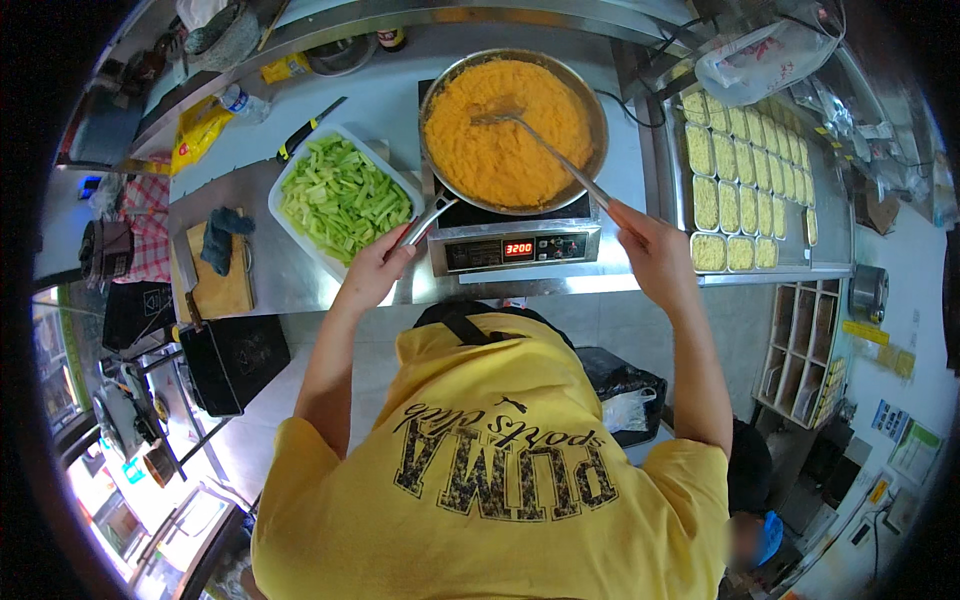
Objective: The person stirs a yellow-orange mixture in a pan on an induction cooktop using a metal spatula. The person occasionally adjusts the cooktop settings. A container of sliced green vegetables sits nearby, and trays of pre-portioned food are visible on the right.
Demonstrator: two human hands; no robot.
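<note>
My left hand [375, 268] grips the handle [426, 222] of a wide steel frying pan [604, 142]. Crumbly orange-yellow food [517, 169], which I cannot identify more closely, nearly fills the pan. In my right hand [658, 259] is the shaft of a metal spatula [559, 156], its blade partly sunk in the food left of the pan's middle. Beneath the pan sits an induction cooker [517, 249] with a lit red display. Just left of the pan, close to my left hand, a white plastic tub [279, 196] holds cut green stalk vegetable pieces [341, 195].
A black-and-yellow utility knife [304, 135] lies behind the tub. At the left, a dark cloth [225, 240] rests on a wooden cutting board [214, 281] beside a kitchen knife [187, 277]. Several small filled containers [727, 202] stand in rows at the right. Another person [750, 536] is at lower right.
</note>
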